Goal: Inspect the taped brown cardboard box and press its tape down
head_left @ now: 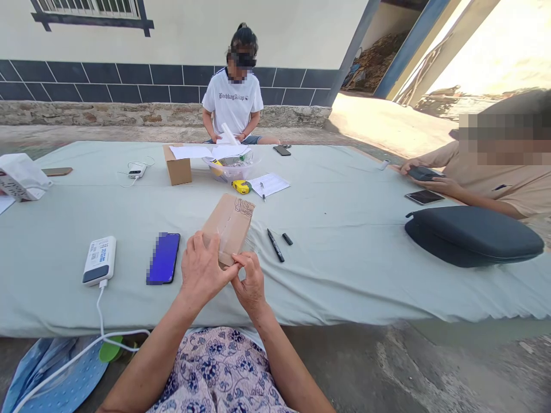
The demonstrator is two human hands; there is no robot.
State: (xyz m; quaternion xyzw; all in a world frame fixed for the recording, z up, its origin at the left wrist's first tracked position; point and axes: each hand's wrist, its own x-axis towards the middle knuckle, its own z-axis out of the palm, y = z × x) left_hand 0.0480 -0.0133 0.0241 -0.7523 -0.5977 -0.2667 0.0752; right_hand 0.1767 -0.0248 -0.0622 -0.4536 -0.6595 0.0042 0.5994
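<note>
—What lies along the near edge of the cloth-covered table (344, 281), going from the left?

—A white power bank (98, 264) with a cable (101, 307) plugged in, then a smartphone (165, 258), then the left hand (202, 269), fingers bent over the cardboard box (232, 221), thumb stretched along its near end; whether it grips or only presses, I cannot tell

—And where is the box?

—About midway along that near edge, set in from it; it may be tipped slightly, the angle does not settle it

—How would it handle?

—Light, I'd judge, though its contents are hidden; the card looks stiff and dry, not slippery, so hold it by the two long sides, since a hard push could dent the top

—The right hand (250, 281)?

—Thumb and fingertips pinched together at the box's near right corner; what they pinch is too small to tell

—And further right?

—An uncapped black marker (275, 245), its cap (287, 238), and a black case (473, 236) toward the table's right edge
</note>
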